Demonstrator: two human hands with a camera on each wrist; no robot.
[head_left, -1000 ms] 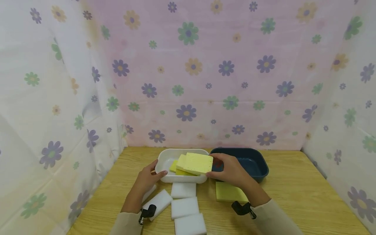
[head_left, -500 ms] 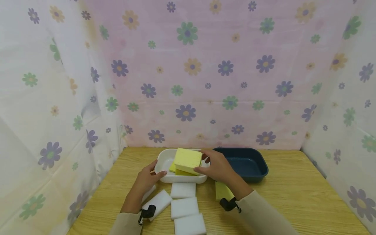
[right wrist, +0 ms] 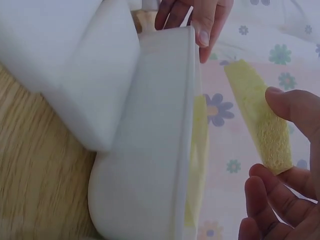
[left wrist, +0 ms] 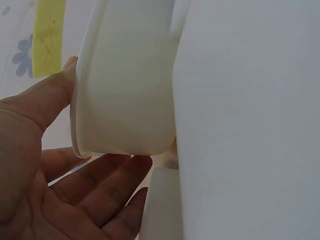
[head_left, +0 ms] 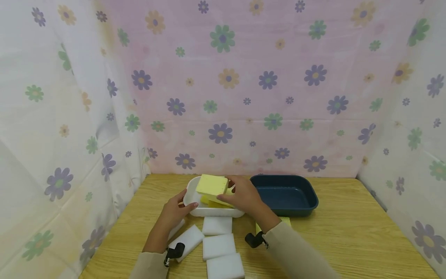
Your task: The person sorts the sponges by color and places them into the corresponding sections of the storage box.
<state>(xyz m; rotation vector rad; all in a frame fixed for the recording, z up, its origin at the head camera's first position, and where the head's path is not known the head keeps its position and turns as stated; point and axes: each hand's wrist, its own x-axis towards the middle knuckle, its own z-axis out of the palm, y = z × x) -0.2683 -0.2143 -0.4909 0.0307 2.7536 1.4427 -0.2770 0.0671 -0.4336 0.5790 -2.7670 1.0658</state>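
In the head view, my right hand (head_left: pixel 245 195) pinches a pale yellow sponge (head_left: pixel 211 185) by its right end, above a white tub (head_left: pixel 216 212). The right wrist view shows the sponge (right wrist: pixel 265 120) between thumb and fingers, apart from the tub's rim. Several yellow sponges (head_left: pixel 220 204) lie inside the tub, partly hidden under the held one. My left hand (head_left: pixel 175 209) grips the tub's left end. Seen from the left wrist, the thumb is at the rim and the fingers (left wrist: pixel 107 187) are against the outer wall of the tub (left wrist: pixel 125 75).
A dark blue tub (head_left: pixel 296 211) stands right of the white one. White sponges (head_left: pixel 219 247) lie in a column in front of the white tub, with another white sponge (head_left: pixel 187 242) slanted beside my left forearm. A yellow sponge (head_left: pixel 286 220) on the wooden table is mostly behind my right arm.
My right hand has carried the yellow sponge leftward, from the white tub's right end to over its middle. The left hand has stayed on the tub.
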